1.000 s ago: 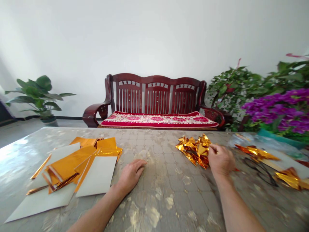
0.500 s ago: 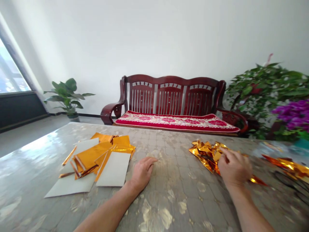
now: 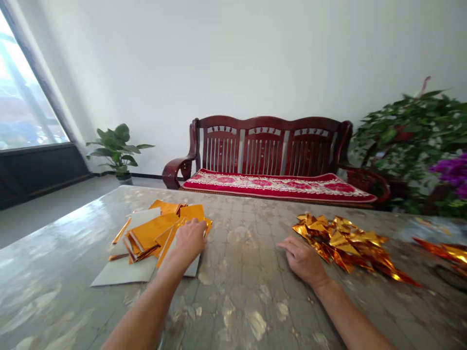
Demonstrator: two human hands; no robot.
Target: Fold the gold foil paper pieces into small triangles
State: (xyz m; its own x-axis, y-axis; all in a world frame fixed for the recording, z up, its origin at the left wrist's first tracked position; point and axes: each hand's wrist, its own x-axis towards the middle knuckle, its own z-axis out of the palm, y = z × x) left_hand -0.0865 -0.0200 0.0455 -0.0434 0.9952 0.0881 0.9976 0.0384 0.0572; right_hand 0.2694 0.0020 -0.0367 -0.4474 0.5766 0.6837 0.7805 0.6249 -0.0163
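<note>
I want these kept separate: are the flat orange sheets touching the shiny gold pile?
Apart: the head view shows patterned tabletop between the orange sheets and the gold pile.

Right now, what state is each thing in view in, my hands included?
Left hand: over the sheets, fingers bent; grip unclear
Right hand: partly curled, nothing visible in it
Gold sheets: flat, overlapping, loosely stacked
White sheets: flat, partly covered
Gold foil pieces: folded, pointed, heaped
Clear plastic: crumpled
Red mat: spread along the bench
</note>
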